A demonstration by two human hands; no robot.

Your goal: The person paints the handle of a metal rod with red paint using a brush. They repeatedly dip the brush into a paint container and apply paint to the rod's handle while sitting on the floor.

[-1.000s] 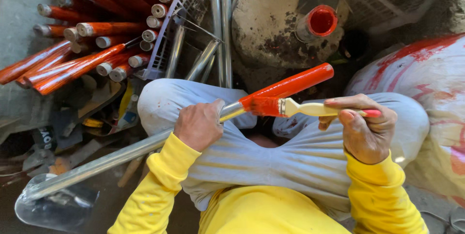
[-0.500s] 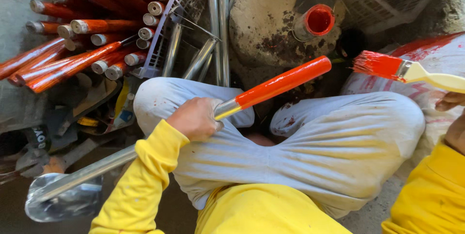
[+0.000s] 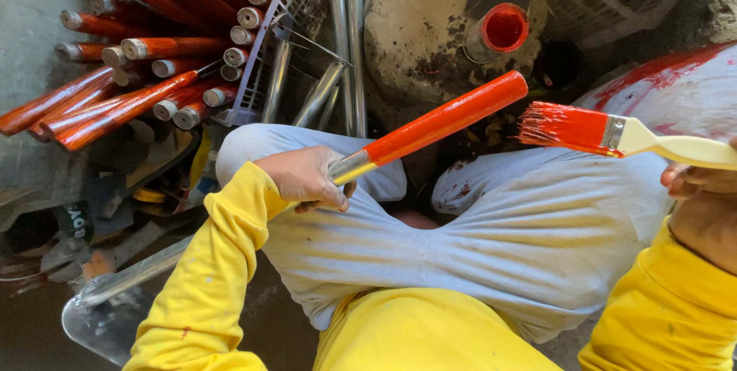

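Hands (image 3: 307, 179) grip shovel handle (image 3: 445, 119) and paintbrush (image 3: 606, 132).

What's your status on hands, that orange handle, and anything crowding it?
Left hand gripping the metal shaft just below the orange handle. Right hand holds paintbrush, orange bristles clear of the handle. Paint cup beyond; nothing between brush and handle.

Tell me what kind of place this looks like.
Probably a small workshop where tool handles get painted. The left hand grips a metal tool with a freshly orange-painted handle, the right hand holds a cream-handled brush loaded with orange paint, and a pile of orange-painted handles lies nearby.
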